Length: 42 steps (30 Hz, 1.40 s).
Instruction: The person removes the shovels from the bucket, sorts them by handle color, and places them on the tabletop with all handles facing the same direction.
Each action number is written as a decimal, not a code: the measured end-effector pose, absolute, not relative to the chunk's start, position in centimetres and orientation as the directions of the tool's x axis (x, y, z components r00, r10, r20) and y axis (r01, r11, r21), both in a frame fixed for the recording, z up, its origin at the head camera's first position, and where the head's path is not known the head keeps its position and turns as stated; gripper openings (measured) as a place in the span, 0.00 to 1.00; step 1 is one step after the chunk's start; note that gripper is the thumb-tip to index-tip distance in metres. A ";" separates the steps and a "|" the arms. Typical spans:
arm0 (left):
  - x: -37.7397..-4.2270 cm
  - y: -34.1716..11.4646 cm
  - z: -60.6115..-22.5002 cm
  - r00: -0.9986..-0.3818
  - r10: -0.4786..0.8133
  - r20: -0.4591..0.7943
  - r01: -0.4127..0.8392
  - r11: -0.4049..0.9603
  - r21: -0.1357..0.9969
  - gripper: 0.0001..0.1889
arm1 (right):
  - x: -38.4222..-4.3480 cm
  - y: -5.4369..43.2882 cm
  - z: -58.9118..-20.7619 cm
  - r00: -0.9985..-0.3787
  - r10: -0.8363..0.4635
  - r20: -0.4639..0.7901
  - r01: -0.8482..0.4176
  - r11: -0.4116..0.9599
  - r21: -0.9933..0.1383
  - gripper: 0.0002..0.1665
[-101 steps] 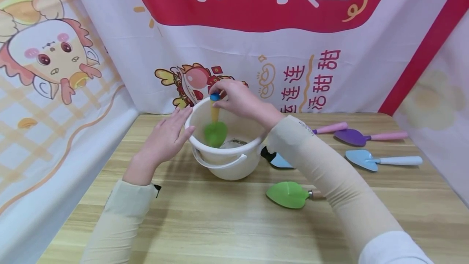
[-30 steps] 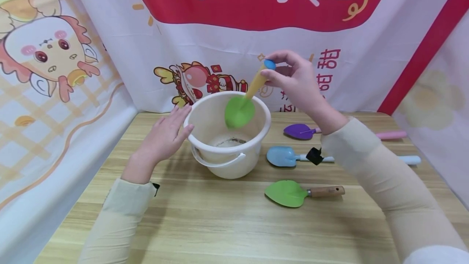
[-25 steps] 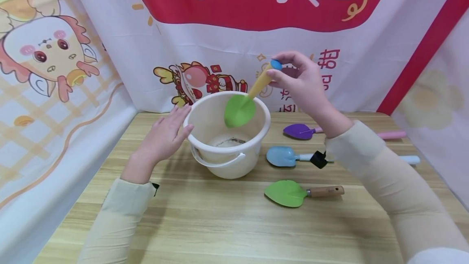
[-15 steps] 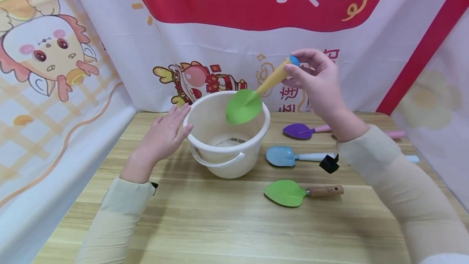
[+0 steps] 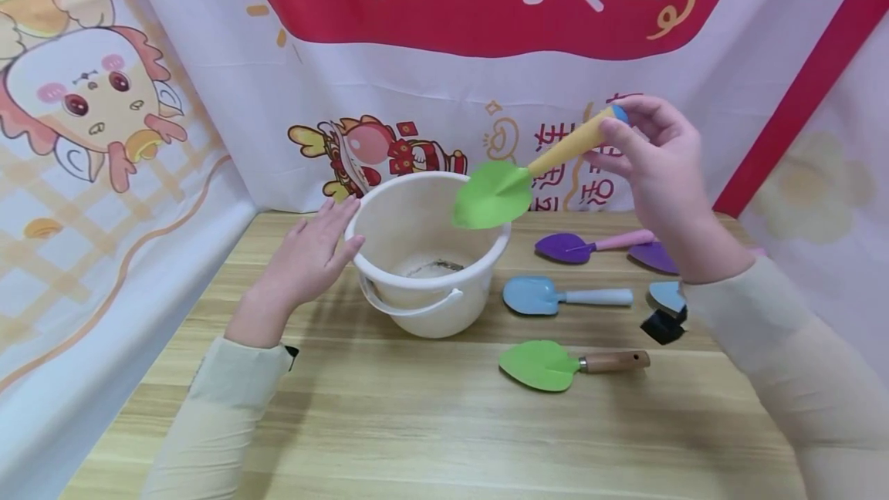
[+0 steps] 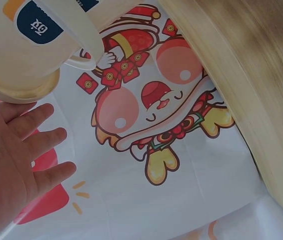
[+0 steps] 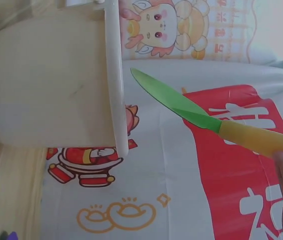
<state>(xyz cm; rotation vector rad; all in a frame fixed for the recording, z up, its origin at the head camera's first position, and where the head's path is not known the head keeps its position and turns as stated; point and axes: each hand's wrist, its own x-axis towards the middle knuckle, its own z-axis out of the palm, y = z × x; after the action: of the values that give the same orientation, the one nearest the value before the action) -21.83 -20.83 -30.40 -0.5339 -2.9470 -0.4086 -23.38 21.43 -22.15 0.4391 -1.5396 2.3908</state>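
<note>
My right hand [image 5: 667, 160] pinches the blue-tipped end of a yellow-handled garden trowel [image 5: 495, 195]. Its green blade hangs tilted above the right side of a white bucket [image 5: 424, 303]; in the right wrist view the trowel [image 7: 174, 100] is apart from the rim. With straight fingers, my left hand [image 5: 302, 261] rests against the bucket's left rim. The left wrist view shows that hand [image 6: 16, 150] spread beside the bucket [image 6: 21, 60]. Dark bits lie on the bucket's floor, and its handle hangs down in front.
Right of the bucket lie a green trowel with a wooden handle [image 5: 542, 366], a light blue trowel [image 5: 535, 295] and a purple trowel with a pink handle [image 5: 566, 248]. Another purple trowel [image 5: 653, 255] and blue trowel [image 5: 667, 295] are partly behind my right arm. Printed cloth [image 5: 430, 83] hangs behind.
My right hand has lifted the trowel out of the bucket and moved it right, tilting its handle further over. The left hand has stayed at the rim.
</note>
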 end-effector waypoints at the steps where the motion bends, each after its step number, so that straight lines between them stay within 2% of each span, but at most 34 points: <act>1: -21.8 -20.8 -30.4 -0.931 0.327 0.162 0.358 0.902 0.242 0.35 | -23.2 21.8 -22.2 -0.923 0.070 0.379 -0.373 -0.415 -0.830 0.23; 8: -21.9 -20.9 -30.5 -0.930 0.327 0.167 0.360 0.902 0.240 0.35 | -22.2 23.9 -22.6 -0.930 0.142 0.338 -0.366 -0.422 -0.829 0.23; 18: -21.9 -20.9 -30.5 -0.930 0.328 0.166 0.361 0.900 0.243 0.35 | -21.9 26.7 -23.6 -0.928 0.205 0.312 -0.374 -0.511 -0.774 0.17; 30: -21.9 -21.0 -30.5 -0.926 0.337 0.173 0.371 0.897 0.240 0.36 | -21.1 30.3 -25.8 -0.955 0.200 0.218 -0.295 -0.602 -0.742 0.14; 37: -21.9 -20.9 -30.5 -0.928 0.330 0.171 0.364 0.899 0.244 0.35 | -21.1 32.4 -27.0 -0.948 0.237 0.211 -0.315 -0.623 -0.716 0.08; 42: -21.8 -20.9 -30.6 -0.930 0.324 0.172 0.360 0.899 0.251 0.35 | -20.9 34.2 -27.6 -0.950 0.260 0.174 -0.302 -0.619 -0.725 0.10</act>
<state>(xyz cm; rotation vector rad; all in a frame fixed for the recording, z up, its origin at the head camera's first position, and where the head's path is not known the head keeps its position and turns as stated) -21.78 -20.89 -30.56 -0.5312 -2.9373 -0.4245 -20.86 34.20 -27.56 0.0746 -1.1674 2.5747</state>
